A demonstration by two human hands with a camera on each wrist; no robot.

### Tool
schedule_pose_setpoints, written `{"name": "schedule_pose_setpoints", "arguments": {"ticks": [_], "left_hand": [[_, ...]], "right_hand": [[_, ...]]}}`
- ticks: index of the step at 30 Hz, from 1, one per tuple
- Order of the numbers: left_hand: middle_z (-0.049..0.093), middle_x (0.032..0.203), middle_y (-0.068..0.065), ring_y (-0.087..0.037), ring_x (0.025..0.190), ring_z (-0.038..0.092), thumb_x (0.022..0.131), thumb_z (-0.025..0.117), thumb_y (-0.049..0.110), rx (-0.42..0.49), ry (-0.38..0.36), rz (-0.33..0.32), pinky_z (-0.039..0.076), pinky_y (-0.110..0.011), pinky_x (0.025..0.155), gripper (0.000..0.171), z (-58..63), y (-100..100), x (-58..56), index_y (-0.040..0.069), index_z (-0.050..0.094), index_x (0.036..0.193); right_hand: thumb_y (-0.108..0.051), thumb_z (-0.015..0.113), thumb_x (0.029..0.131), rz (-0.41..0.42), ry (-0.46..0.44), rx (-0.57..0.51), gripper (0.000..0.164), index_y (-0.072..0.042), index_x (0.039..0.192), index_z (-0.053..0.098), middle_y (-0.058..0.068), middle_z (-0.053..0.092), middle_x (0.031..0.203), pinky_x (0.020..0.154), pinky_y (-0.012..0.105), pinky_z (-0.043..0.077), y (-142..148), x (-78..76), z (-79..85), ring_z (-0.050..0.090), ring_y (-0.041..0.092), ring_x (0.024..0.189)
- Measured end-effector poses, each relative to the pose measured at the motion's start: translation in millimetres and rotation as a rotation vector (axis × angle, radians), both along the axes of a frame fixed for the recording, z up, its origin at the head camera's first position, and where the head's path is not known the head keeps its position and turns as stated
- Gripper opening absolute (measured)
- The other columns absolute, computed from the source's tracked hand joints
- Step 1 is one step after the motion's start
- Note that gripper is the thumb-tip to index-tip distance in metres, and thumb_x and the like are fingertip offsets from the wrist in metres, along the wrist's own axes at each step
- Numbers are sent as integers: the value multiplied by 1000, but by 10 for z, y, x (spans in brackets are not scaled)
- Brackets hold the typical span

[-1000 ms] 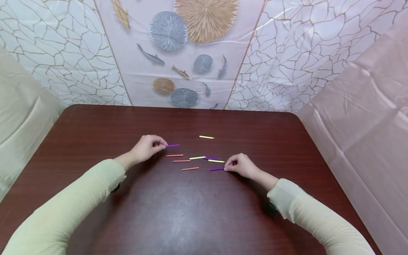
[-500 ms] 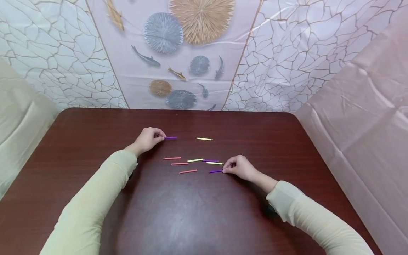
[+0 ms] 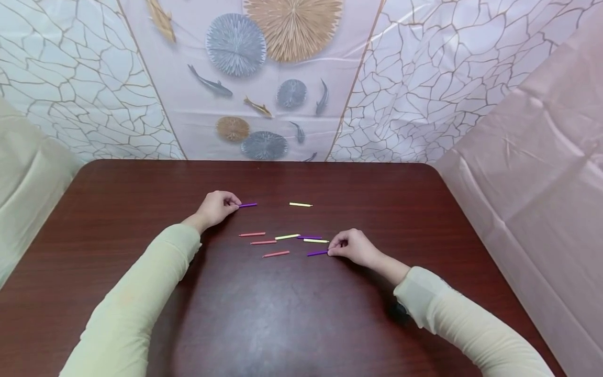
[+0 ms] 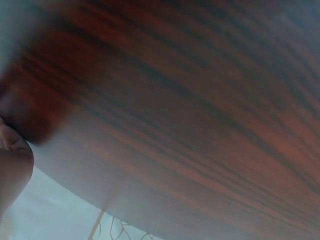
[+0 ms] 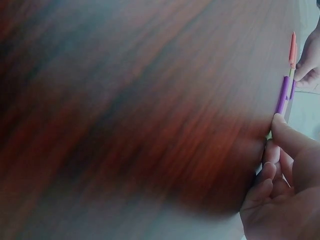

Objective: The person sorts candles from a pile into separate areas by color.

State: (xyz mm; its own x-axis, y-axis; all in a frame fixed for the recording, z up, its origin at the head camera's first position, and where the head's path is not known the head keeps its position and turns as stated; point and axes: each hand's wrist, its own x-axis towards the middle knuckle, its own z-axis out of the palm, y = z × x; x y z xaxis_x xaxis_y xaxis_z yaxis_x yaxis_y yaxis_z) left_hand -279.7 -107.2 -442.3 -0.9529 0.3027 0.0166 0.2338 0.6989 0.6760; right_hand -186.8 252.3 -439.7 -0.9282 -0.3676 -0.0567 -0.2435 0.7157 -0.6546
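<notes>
An indoor nook, home or studio impossible to tell, screened like a booth: a fish-printed curtain (image 3: 282, 78) behind the wood-grain table (image 3: 282, 314), pinkish drape (image 3: 527, 193) along its right side, cream drape (image 3: 28, 178) along its left

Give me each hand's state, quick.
Left hand: closed, pinching one end of a purple stick.
Right hand: closed, pinching one end of a second purple stick.

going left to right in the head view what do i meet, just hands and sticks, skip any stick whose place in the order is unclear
Left hand → farthest purple stick → nearest red stick → farthest yellow stick → nearest purple stick → right hand.
</notes>
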Motion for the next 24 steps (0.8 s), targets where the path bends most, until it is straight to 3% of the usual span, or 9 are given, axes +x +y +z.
{"name": "schedule_pose_setpoints", "arguments": {"ticks": [5, 12, 19, 24], "left_hand": [[65, 87, -15, -23, 79, 57, 86, 62, 6, 23, -16, -2, 44, -27, 72, 15, 26, -41, 4, -2, 68, 97], [67, 87, -14, -18, 75, 58, 85, 66, 13, 82, 24, 18, 44, -24, 69, 19, 103, -89, 63, 0, 68, 99], [67, 86, -12, -16, 75, 55, 83, 69, 15, 179, -5, 4, 44, -24, 69, 21, 211, -55, 269, 2, 68, 99], [66, 83, -8, -15, 76, 55, 81, 72, 16, 172, -29, -50, 44, -23, 69, 19, 148, -54, 405, 3, 69, 96]], "right_hand": [[-14, 76, 75, 5, -2, 9, 7, -8, 75, 71, 0, 66, 67, 56, 18, 40, -5, -2, 11, 47, 2, 59], [-14, 76, 75, 3, -8, 9, 8, -7, 75, 71, 1, 67, 68, 56, 18, 40, -3, 4, 25, 47, 2, 60], [-14, 76, 75, 7, -8, 15, 9, -7, 75, 71, 0, 66, 68, 56, 18, 39, -2, -1, 26, 47, 2, 60], [-14, 76, 75, 6, -13, 12, 8, -7, 75, 71, 0, 66, 68, 56, 18, 39, -19, -5, 25, 46, 3, 59]]}}
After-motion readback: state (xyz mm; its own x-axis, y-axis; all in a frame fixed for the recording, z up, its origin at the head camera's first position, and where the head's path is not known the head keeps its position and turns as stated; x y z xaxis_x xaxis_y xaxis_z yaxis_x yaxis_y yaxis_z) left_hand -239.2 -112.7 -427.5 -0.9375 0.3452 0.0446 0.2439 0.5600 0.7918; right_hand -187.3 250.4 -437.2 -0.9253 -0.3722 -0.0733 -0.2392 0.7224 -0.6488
